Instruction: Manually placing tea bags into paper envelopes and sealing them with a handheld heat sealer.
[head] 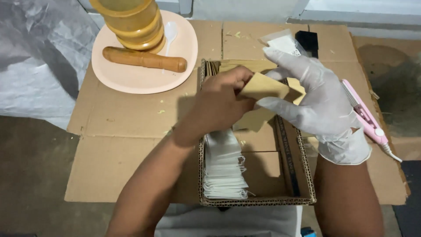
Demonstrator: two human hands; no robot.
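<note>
The brown paper pouch sits pinched between both my hands, just above the open cardboard box. My bare left hand is curled closed on the pouch's left edge, fingers folded over it, while my gloved right hand grips its right side with thumb below and fingers half spread; between two of those raised fingers I also hold one small clear packet of white contents. Directly under my hands, inside the box, lie more brown pouches standing in a row at the far end, too tightly packed for me to count, and nearer my wrists one stack of white filter bags along the left wall. Just right of my gloved wrist lies one pink handheld sealer. Beyond my left hand stands one peach plate bearing one wooden pestle, one wooden mortar and one white spoon.
</note>
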